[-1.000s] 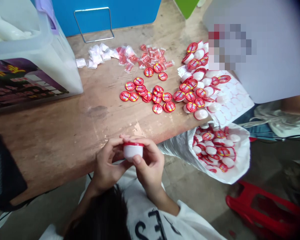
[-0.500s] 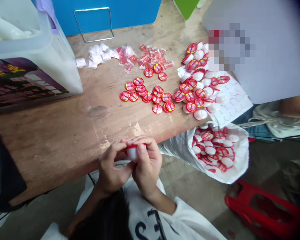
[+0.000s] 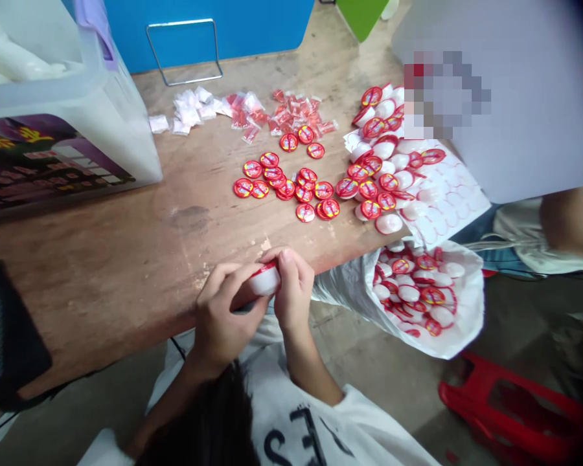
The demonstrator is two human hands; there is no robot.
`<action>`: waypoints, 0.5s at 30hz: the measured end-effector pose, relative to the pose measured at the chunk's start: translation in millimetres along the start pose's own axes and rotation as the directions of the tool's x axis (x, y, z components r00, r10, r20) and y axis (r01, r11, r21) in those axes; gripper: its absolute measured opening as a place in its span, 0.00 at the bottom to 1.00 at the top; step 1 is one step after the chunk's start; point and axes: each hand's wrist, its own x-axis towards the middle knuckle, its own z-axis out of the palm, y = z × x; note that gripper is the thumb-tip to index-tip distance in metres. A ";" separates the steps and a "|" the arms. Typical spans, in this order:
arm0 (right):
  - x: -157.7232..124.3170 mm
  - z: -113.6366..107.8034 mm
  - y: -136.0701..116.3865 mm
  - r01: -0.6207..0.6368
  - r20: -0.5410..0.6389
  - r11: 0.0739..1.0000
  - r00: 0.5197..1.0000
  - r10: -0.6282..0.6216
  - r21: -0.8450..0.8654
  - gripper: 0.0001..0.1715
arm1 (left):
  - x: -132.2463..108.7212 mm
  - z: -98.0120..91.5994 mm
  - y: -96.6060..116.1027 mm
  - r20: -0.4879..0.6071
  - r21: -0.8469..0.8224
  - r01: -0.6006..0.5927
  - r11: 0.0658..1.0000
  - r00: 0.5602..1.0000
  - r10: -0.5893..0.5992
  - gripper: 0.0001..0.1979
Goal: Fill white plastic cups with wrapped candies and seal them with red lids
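Note:
At the table's near edge, a white egg-shaped capsule (image 3: 265, 281) with a red rim is pinched between both hands. My left hand (image 3: 226, 307) curls its thumb and fingers around the capsule's left side. My right hand (image 3: 293, 285) grips the right end, its thumb lying along the red rim. Beyond them on the wood lie several round red lids (image 3: 274, 175) with a printed pattern. Small clear packets with red contents (image 3: 298, 111) and whitish packets (image 3: 189, 110) form piles behind the lids. What is inside the capsule is hidden.
More white-and-red capsules (image 3: 381, 162) are heaped on a printed sheet (image 3: 454, 200) at right. A white sack (image 3: 340, 285) full of them hangs open below the table edge. A plastic tub (image 3: 126, 116) stands left, a red stool (image 3: 510, 401) lower right. Another person sits at right.
Both hands have risen slightly, and the capsule has tilted so more of its white side shows. My right thumb has moved from its front to the right end.

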 end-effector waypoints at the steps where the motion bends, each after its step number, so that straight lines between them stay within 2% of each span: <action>1: 0.6 -1.3 1.5 -0.030 0.028 0.999 0.999 0.029 0.020 0.19 | 1.6 -0.2 0.3 -0.019 0.049 -0.043 0.998 0.999 0.044 0.19; 3: 0.3 -4.6 4.0 -0.158 0.117 0.980 0.983 0.144 0.119 0.17 | 4.7 -0.8 -0.5 -0.059 0.137 -0.104 0.985 0.992 0.113 0.18; 4: -0.6 -6.5 4.4 -0.247 0.190 0.951 0.959 0.211 0.185 0.17 | 6.0 -1.1 -1.4 -0.070 0.172 -0.128 0.977 0.987 0.142 0.18; 6: -3.1 -10.7 3.3 -0.408 0.356 0.867 0.885 0.299 0.287 0.17 | 7.8 -1.7 -3.7 -0.061 0.229 -0.188 0.955 0.977 0.207 0.19; 8: -5.8 -14.9 0.2 -0.499 0.467 0.801 0.824 0.321 0.331 0.17 | 8.3 -1.6 -5.4 -0.011 0.244 -0.250 0.937 0.965 0.261 0.20; 10: -7.3 -18.7 -2.9 -0.527 0.484 0.762 0.813 0.324 0.375 0.18 | 7.9 -0.9 -6.0 0.055 0.209 -0.278 0.937 0.960 0.273 0.24; 13: -6.2 -23.4 -4.9 -0.531 0.465 0.703 0.829 0.312 0.474 0.19 | 7.4 -0.4 -6.0 0.124 0.114 -0.228 0.967 0.969 0.213 0.31; 15: -4.0 -25.8 -4.3 -0.541 0.470 0.659 0.828 0.306 0.523 0.19 | 8.2 -2.0 -6.6 0.147 0.073 -0.186 0.980 0.974 0.174 0.32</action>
